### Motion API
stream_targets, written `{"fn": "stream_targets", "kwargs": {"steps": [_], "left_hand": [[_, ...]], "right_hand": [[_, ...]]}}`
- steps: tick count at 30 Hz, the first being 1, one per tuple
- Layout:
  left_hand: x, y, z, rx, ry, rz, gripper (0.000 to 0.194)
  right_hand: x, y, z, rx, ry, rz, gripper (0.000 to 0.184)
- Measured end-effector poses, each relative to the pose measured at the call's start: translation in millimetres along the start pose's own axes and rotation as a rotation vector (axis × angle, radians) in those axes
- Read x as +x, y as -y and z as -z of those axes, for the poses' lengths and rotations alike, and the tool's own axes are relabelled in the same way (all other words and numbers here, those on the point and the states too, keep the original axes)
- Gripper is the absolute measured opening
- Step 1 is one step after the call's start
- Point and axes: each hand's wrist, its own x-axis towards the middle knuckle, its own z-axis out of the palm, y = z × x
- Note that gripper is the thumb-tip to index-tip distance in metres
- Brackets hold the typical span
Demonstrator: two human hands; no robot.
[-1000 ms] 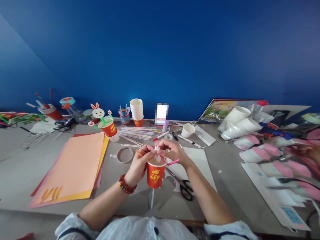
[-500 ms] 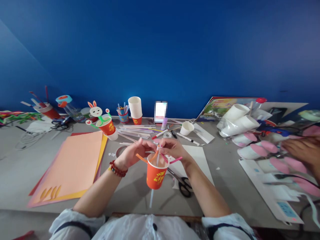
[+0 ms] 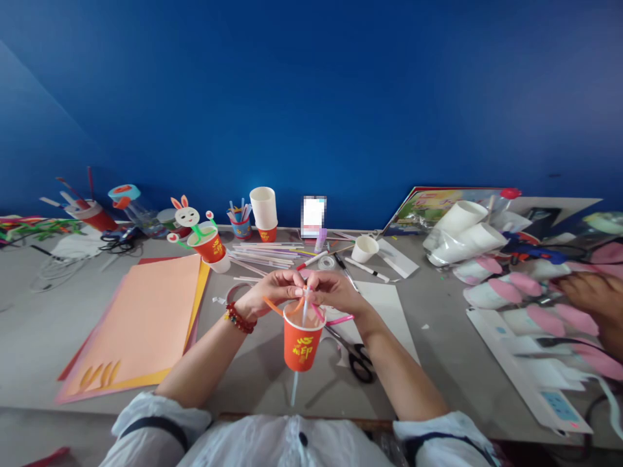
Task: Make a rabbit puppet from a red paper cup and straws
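Observation:
An orange paper cup [image 3: 302, 350] with yellow characters hangs in front of me, off the table. A translucent straw [image 3: 305, 312] runs through it and sticks out below the base. At the straw's top, over the rim, the fingers of my left hand [image 3: 278, 290] and my right hand [image 3: 335, 292] are pinched closed, almost touching. An orange strip [image 3: 273, 306] and a pink strip [image 3: 339, 320] bend out over the cup's two sides; their inner ends meet near my fingertips. Dark-handled scissors [image 3: 360, 363] lie on white paper behind the cup.
To the left lie stacked coloured sheets [image 3: 146, 311]. A finished-looking rabbit cup [image 3: 207, 250], loose straws [image 3: 267, 255], pens and a white cup [image 3: 365, 248] line the back. On the right are pink-and-white cups [image 3: 506, 293], a power strip [image 3: 530, 373] and another person's hand [image 3: 591, 301].
My left fingers have bent into a pinch at the straw's top, and my left wrist has shifted right. The cup has turned slightly, its characters facing me more. The other person's hand has moved a little.

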Motion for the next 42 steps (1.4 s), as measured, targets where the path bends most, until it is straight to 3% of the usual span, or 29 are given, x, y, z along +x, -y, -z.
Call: {"fn": "stream_targets", "kwargs": {"steps": [4, 9, 15, 20, 23, 33, 38, 42], "left_hand": [[3, 7, 0.0, -0.041, -0.024, -0.007, 0.022], [-2, 19, 1.4, -0.111, -0.123, -0.036, 0.021], [-22, 42, -4.9, -0.316, -0.169, -0.151, 0.075], [-29, 47, -10.4, -0.131, -0.283, -0.122, 0.033], [-28, 46, -11.8, -0.142, -0.349, -0.093, 0.021], [-26, 53, -8.9, -0.138, -0.381, -0.094, 0.02], [-24, 56, -9.6, -0.206, -0.38, -0.025, 0.025], [-26, 52, -7.1, -0.171, -0.431, -0.051, 0.023]], "right_hand": [[1, 3, 1, 0.016, -0.008, -0.039, 0.03], [1, 6, 4, -0.158, -0.06, -0.059, 0.025], [8, -6, 4, -0.314, -0.149, 0.006, 0.024], [11, -16, -8, -0.401, -0.158, 0.057, 0.027], [10, -21, -16, -0.462, -0.161, 0.071, 0.028], [11, -24, -19, -0.77, -0.214, 0.097, 0.028], [14, -23, -16, -0.718, -0.215, 0.078, 0.034], [11, -19, -5, -0.587, -0.191, 0.02, 0.034]]}}
